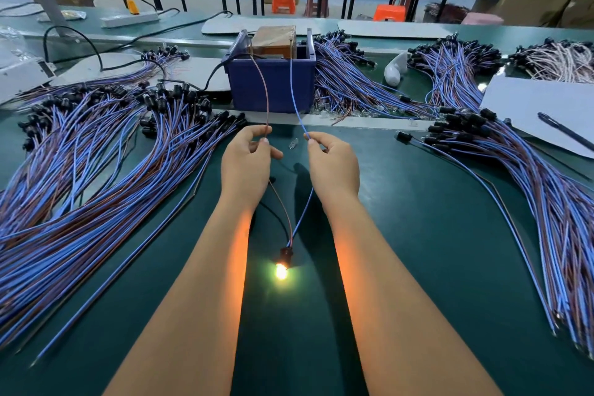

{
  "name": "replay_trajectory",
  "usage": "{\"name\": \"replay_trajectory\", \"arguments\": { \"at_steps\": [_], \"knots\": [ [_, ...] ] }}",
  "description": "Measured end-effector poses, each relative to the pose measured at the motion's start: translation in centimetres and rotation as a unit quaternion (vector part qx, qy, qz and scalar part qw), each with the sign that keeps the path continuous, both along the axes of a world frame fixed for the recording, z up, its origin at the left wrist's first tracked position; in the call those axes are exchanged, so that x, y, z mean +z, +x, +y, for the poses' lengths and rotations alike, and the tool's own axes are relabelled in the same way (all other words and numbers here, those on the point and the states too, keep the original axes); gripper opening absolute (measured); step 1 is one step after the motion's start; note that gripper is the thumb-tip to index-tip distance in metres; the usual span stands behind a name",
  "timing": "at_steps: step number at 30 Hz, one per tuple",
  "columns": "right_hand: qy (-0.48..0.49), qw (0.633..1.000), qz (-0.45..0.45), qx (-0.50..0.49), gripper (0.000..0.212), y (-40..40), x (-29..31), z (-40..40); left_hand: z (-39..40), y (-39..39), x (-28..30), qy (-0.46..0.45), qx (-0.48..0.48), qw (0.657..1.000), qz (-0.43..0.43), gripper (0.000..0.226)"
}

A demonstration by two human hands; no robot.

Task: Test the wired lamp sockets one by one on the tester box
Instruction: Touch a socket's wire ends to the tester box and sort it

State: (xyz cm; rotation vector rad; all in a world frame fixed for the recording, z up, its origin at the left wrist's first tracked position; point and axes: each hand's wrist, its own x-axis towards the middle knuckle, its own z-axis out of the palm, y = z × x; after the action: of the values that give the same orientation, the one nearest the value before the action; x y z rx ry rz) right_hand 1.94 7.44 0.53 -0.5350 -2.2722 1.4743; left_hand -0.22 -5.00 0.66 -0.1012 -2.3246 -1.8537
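Nearest, between the two bare forearms, a black lamp socket point(285, 255) lies on the green table point(418, 235) with its bulb point(281, 271) lit, throwing an orange glow on the inner side of both arms. From the socket a brown wire point(283, 202) runs up to the left hand point(247, 161) and a blue wire point(305, 209) to the right hand point(334, 164). Both arms reach straight forward, side by side, wrists level. The left hand pinches the brown wire between thumb and forefinger; the right pinches the blue wire the same way (the other fingers loosely curled). Beyond the hands, both wires rise to the blue tester box point(271, 83), where their ends reach its top. Heaps of wired sockets point(96, 154) spread left of the hands, more bundles point(530, 186) right. A pen point(565, 132) lies on white card at far right.
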Motion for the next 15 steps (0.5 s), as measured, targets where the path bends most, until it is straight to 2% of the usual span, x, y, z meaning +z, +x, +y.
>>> {"name": "replay_trajectory", "arguments": {
  "at_steps": [15],
  "knots": [
    [-0.024,1.0,0.003,-0.015,0.028,-0.37,0.01,-0.12,-0.05,-0.02,-0.07,0.001,-0.002,1.0,0.007,0.022]
  ]
}}
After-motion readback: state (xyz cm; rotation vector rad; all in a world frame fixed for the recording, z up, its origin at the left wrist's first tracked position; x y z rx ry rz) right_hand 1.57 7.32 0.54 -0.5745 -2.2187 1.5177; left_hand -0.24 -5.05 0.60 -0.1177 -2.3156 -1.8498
